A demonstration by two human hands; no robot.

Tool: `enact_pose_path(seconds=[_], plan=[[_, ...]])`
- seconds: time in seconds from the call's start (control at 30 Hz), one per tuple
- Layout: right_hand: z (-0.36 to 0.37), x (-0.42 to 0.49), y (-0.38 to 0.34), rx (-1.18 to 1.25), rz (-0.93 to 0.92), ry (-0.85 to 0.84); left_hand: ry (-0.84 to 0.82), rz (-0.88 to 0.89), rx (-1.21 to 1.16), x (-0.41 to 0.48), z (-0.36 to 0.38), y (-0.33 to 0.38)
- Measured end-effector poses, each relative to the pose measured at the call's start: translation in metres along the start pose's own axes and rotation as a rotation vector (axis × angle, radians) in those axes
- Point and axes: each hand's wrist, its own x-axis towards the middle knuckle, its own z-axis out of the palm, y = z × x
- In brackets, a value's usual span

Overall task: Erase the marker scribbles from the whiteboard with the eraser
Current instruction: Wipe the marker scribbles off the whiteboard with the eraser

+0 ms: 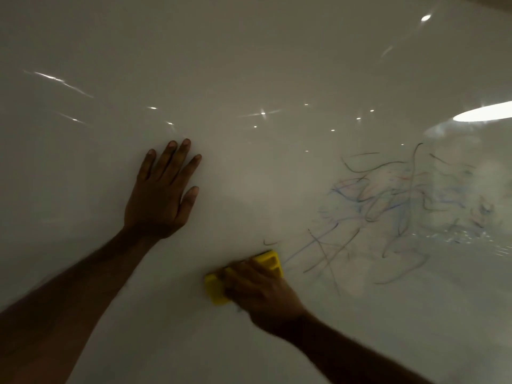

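A glossy whiteboard fills the whole view. Blue, red and dark marker scribbles cover its right part, some of them smeared and faint. My right hand presses a yellow eraser flat against the board at the lower centre, just left of the lowest scribble lines. The hand covers the eraser's middle; its two ends stick out. My left hand lies flat on the board to the upper left, fingers spread, holding nothing.
Ceiling lights reflect as bright spots across the board, with a large bright glare at the right edge. The board's left half carries no marks.
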Motion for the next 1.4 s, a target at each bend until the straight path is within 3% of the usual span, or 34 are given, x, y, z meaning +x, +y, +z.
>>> enact_pose_path(seconds=[0.1, 0.23, 0.37, 0.43, 0.53, 0.63, 0.73, 0.83, 1.0, 1.13, 1.27, 1.4], plan=[[-0.027, 0.02, 0.067, -0.075, 0.14, 0.123, -0.008, 0.004, 0.034, 0.0, 0.002, 0.0], [-0.091, 0.065, 0.15, -0.172, 0.524, 0.269, -0.017, -0.002, 0.048, 0.0, 0.003, 0.001], [-0.087, 0.077, 0.136, -0.143, 0.696, 0.341, -0.023, -0.013, 0.043, -0.001, 0.003, 0.0], [-0.062, 0.066, 0.103, -0.108, 0.653, 0.377, -0.016, -0.02, 0.036, -0.001, 0.004, 0.001], [-0.009, 0.028, 0.032, -0.043, 0.48, 0.301, -0.013, -0.015, 0.045, -0.002, 0.005, 0.0], [0.022, -0.033, -0.026, 0.004, 0.226, 0.127, -0.016, -0.012, 0.046, -0.001, 0.005, 0.0], [0.024, -0.074, -0.025, -0.035, 0.057, -0.046, -0.023, -0.021, 0.044, -0.002, 0.003, 0.0], [0.004, -0.064, 0.021, -0.085, 0.135, 0.039, -0.038, -0.03, 0.039, -0.002, 0.003, 0.001], [-0.076, 0.007, 0.139, -0.257, 0.477, 0.28, -0.035, -0.026, 0.048, -0.001, 0.004, 0.001], [-0.075, 0.027, 0.141, -0.202, 0.666, 0.358, -0.022, -0.023, 0.049, -0.002, 0.005, 0.002], [-0.022, -0.005, 0.052, -0.12, 0.56, 0.394, -0.018, -0.025, 0.052, -0.003, 0.005, 0.002], [0.031, -0.068, -0.044, 0.039, 0.262, 0.131, -0.003, -0.024, 0.056, -0.002, 0.004, 0.001]])
